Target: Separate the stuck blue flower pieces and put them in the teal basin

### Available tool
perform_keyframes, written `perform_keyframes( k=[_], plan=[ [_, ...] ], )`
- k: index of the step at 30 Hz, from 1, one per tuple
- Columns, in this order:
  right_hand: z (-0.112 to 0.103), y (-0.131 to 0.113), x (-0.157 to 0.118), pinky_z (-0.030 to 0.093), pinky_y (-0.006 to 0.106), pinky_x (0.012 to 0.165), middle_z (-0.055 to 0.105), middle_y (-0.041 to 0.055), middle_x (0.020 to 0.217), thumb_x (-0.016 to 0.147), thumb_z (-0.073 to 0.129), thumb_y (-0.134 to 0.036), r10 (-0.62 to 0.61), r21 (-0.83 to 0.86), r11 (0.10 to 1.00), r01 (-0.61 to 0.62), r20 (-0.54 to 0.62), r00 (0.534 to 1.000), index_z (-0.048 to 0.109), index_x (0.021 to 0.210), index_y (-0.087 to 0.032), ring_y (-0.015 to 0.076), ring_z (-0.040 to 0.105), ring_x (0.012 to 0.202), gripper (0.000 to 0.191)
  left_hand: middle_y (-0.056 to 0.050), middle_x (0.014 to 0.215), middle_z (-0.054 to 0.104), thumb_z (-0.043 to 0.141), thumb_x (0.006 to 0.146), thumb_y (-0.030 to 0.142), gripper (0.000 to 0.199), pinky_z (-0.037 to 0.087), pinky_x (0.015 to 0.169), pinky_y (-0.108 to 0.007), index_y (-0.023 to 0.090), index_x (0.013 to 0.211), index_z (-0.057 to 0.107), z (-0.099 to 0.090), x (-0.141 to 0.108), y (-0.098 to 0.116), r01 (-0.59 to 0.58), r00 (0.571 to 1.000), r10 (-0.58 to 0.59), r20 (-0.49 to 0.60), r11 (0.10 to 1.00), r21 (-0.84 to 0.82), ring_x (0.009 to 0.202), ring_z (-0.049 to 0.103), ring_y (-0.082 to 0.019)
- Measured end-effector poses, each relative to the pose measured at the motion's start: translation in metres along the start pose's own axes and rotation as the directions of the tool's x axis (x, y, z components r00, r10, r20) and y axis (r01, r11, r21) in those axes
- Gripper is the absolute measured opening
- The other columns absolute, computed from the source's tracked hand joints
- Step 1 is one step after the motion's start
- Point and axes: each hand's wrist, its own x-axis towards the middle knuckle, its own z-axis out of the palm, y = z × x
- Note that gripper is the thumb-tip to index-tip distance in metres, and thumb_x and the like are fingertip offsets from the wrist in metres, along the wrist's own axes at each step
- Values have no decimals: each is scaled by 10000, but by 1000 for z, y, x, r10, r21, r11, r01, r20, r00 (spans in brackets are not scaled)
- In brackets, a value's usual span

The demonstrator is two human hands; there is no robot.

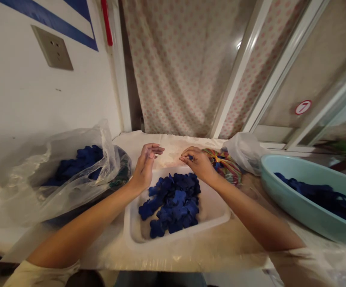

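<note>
what is held by the fingers?
a small blue piece (190, 158) is pinched at the fingertips (184, 158) of the right hand (197, 164), the fingers being drawn narrow around it. the left hand (145, 167) is raised over the tray's edge with its fingers (152, 149) curled narrow, and nothing can be made out in them.

where do the blue pieces lie relative to the fingers?
a heap of blue shaped pieces (173, 203) is lying in a white plastic tray (217, 211) just below both hands, and it is not touched by either.

what is set around them?
the tray is set on a plastic-covered bench (173, 255). more blue pieces (80, 165) are held in a clear plastic bag (23, 199) on the left, and dark blue strips (319, 197) are lying in a pale blue basin (292, 207) on the right. a striped bag (226, 165) is seen just beside the right hand.
</note>
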Motion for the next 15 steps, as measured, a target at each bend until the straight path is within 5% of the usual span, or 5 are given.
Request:
perform_keyframes(
  k=[3,5,7,9,15],
  plan=[
    [-46,-9,-10,406,321,762,629,67,804,868,496,-271,-37,-146,988,57,134,990,621,717,-187,190,556,797,213,-133,1131,577,349,887,358,325,423,901,-420,181,1140,453,-11,-1,27,-370,929,355,104,884,287,1067,542,-233],
    [-80,-2,-23,405,322,766,637,72,838,888,440,-258,8,-202,979,39,224,975,641,791,-194,194,563,806,232,-88,1100,620,444,842,312,282,449,873,-422,238,1109,498,-19,-7,50,-653,757,589,282,682,330,1040,576,-232],
    [-110,16,-42,399,326,757,646,76,815,859,483,-278,115,-243,969,-44,284,952,658,762,-194,204,563,790,217,-31,1025,669,500,816,273,251,503,802,-375,292,1062,546,-26,-21,71,-802,596,696,400,543,248,992,616,-210],
    [-133,40,-63,395,310,704,649,67,744,766,592,-249,268,-235,952,-198,317,910,660,660,-186,192,554,713,141,12,941,698,551,795,251,219,539,713,-329,323,997,595,-32,-42,88,-848,521,712,471,495,191,921,650,-192],
    [-141,93,-114,362,263,507,542,1,426,576,736,-125,420,-172,906,-388,228,879,578,410,-164,111,467,439,233,-30,861,710,559,776,196,171,539,703,-332,255,919,632,-49,-110,88,-824,566,631,531,459,333,837,661,-196]
  ],
)
